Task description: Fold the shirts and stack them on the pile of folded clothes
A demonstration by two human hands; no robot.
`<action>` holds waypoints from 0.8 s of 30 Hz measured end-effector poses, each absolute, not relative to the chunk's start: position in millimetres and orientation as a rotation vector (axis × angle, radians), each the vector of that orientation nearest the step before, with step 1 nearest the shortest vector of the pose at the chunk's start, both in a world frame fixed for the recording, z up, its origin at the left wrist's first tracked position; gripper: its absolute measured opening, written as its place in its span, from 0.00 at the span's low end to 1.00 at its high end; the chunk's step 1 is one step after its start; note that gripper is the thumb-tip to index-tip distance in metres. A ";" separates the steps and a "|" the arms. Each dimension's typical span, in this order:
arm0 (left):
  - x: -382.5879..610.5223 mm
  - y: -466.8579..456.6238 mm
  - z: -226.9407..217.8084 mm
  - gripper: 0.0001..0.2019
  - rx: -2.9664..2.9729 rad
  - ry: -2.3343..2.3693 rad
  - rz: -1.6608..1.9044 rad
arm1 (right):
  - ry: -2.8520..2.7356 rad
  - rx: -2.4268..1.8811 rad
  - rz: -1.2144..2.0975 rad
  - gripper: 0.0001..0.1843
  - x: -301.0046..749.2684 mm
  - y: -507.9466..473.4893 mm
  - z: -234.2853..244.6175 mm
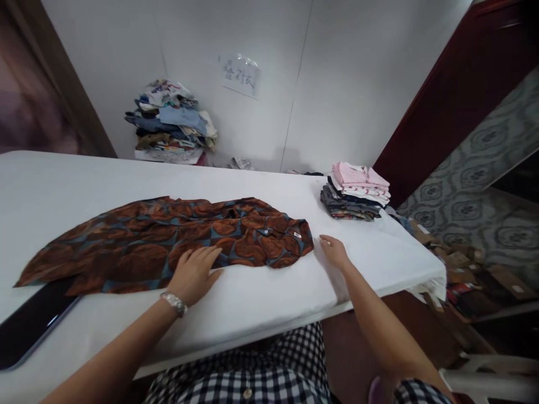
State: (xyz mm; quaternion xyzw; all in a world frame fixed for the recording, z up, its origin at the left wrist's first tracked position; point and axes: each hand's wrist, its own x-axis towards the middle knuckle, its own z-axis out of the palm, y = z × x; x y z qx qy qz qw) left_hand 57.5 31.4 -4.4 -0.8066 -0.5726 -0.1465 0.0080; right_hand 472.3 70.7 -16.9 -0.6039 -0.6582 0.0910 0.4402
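Observation:
A long brown shirt [145,247] with a blue-grey pattern and large round shapes lies flat across the table, folded lengthwise. Its collar end, with a small white label, points to the right. My left hand [194,274], with a metal watch at the wrist, rests on the shirt's near edge around the middle, fingers stretched out. Just beyond the collar end is my right hand [334,252], over the white cloth. It is apart from the shirt, its fingers loosely extended and holding nothing visible.
A white-covered table [261,300] spans the view. A dark phone or tablet [33,320] lies at the left, partly under the shirt's hem. A stack of folded clothes [356,193] stands back right; a loose clothes pile [170,120] is by the wall. Boxes [501,283] sit right.

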 end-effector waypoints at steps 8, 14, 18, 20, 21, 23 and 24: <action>20.8 26.8 -0.1 0.18 -2.288 -2.013 -0.291 | -2.025 -1.238 0.120 0.16 380.9 18.5 -25.0; 19.0 20.0 10.0 0.14 -2.313 -1.866 -0.677 | -2.159 -1.469 0.070 0.27 331.8 36.7 -2.9; 8.1 13.3 15.8 0.14 -2.248 -1.927 -0.838 | -2.161 -1.442 0.173 0.21 335.0 46.8 -6.7; 1.9 9.6 17.4 0.15 -2.209 -1.981 -0.887 | -2.050 -1.285 0.243 0.18 348.2 43.7 -11.0; -0.5 7.6 17.5 0.16 -2.198 -2.003 -0.912 | -1.976 -1.212 0.280 0.17 356.2 40.2 -13.1; -3.2 3.1 15.5 0.16 -2.222 -2.030 -0.949 | -1.850 -1.132 0.346 0.16 372.1 30.7 -17.4; -3.3 0.5 13.7 0.16 -2.263 -2.039 -0.948 | -1.808 -1.127 0.374 0.15 379.0 25.2 -19.7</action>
